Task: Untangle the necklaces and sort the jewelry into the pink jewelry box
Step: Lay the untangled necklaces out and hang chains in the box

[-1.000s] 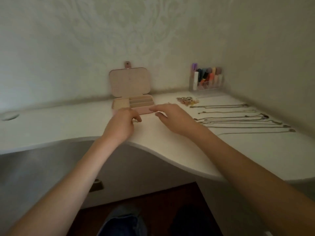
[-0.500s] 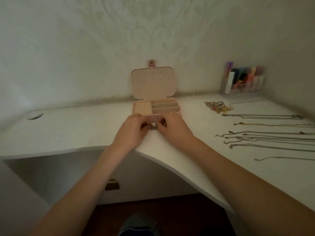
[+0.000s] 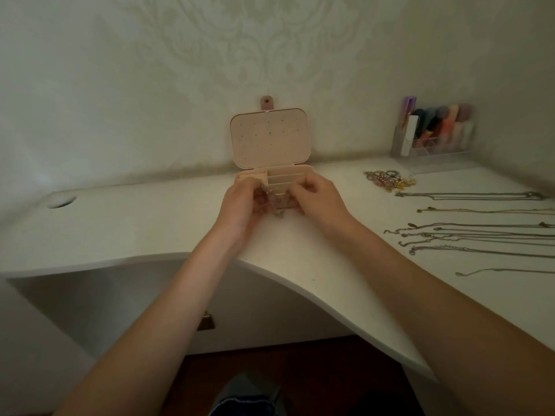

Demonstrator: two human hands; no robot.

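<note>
Both your hands have lifted off the table to the front of the pink jewelry box; your left hand and right hand curl their fingers, apparently pinching a blurred chain. Necklaces lie right.

Pink jewelry box open, lid upright against wall, divided tray partly hidden. Small chain piece dangles at its front. Necklaces laid straight, side by side, well right; jewelry heap behind them.
</note>
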